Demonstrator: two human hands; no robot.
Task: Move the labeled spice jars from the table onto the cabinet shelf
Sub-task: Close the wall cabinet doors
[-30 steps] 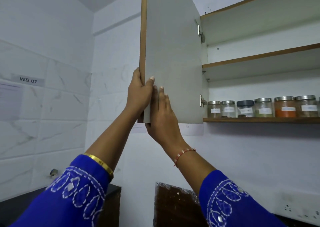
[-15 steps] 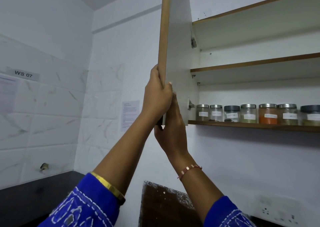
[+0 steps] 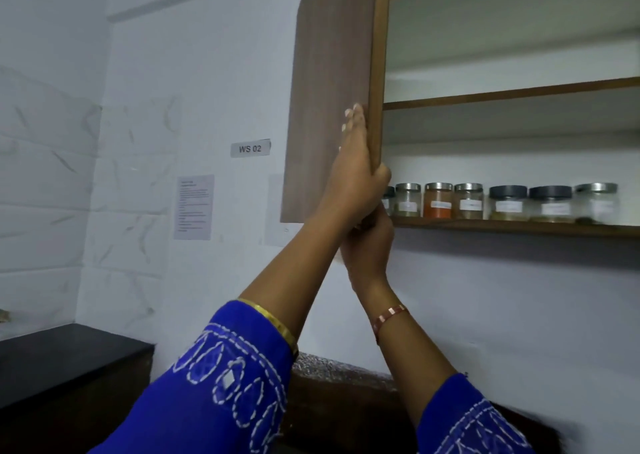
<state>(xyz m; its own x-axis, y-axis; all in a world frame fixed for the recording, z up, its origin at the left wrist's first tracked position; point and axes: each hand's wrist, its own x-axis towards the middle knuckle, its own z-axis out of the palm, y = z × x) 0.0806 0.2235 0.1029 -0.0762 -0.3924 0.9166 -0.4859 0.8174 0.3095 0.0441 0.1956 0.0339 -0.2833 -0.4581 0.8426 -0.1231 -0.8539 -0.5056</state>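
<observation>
White tiled wall, jars [image 3: 502, 202] lined on the cabinet shelf [image 3: 519, 226]; left hand [image 3: 356, 176] grips the door [image 3: 332, 90] edge, right hand [image 3: 369, 245] clasps its bottom corner, swinging it.

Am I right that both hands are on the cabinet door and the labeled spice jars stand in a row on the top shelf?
Not quite. In the head view the spice jars stand on the bottom shelf, not the top one. The rest holds: the left hand and right hand are both on the cabinet door.
</observation>
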